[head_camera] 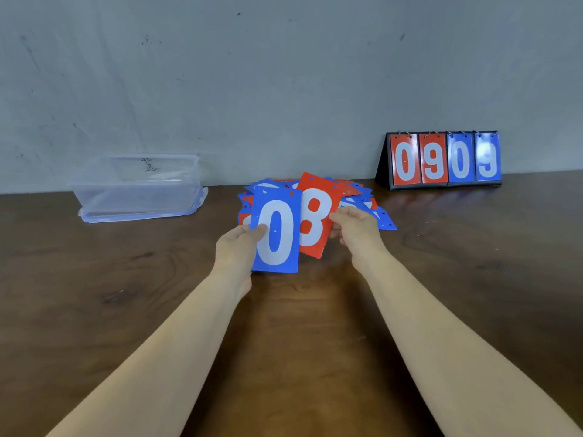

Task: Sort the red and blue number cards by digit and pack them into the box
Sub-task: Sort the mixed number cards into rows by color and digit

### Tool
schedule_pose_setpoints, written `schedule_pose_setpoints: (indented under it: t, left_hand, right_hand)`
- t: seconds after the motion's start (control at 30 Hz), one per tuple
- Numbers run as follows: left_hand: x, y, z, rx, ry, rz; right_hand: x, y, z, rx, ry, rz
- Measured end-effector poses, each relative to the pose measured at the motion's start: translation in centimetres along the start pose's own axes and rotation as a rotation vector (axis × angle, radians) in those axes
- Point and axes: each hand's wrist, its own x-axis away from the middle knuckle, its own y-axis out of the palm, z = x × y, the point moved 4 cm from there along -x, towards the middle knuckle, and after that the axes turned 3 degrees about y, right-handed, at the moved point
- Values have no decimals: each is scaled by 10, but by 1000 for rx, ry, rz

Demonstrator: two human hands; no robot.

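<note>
The sorting looks barely begun. The person's left hand (239,244) pinches a blue card (276,234) showing a white 0, thumb on its face and fingers behind it. The right hand (356,230) grips the right edge of a red card (315,216) showing an 8, fingers curled round it. Both cards are held up off the desk (126,310), the blue one overlapping the red one's left side.

Just behind them lies the pile (380,217) of loose red and blue cards, fanned and jumbled near the back edge of the desk. I can see no separate stacks by digit anywhere, so my guess is that nearly every card has yet to be sorted.

The clear plastic box (135,181) stands well apart to the left, against the wall. I cannot make out any cards inside it, so packing does not appear to have started. Whether its lid is under it or missing I cannot tell for sure, though there is a bluish rim at its base.

Off to the right a flip scoreboard (441,159) stands upright, reading 0 9 in red and 0 9 in blue.
</note>
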Motion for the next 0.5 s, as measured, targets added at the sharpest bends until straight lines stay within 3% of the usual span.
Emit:
schedule_pose_setpoints:
  t: [0.37,0.5]
  left_hand:
    - [24,37,-19,-13,4,37]
    - [41,62,-28,17,-7,58]
  right_hand:
    - [25,-130,24,402,68,-84]
    - [37,-205,29,443,51,-3]
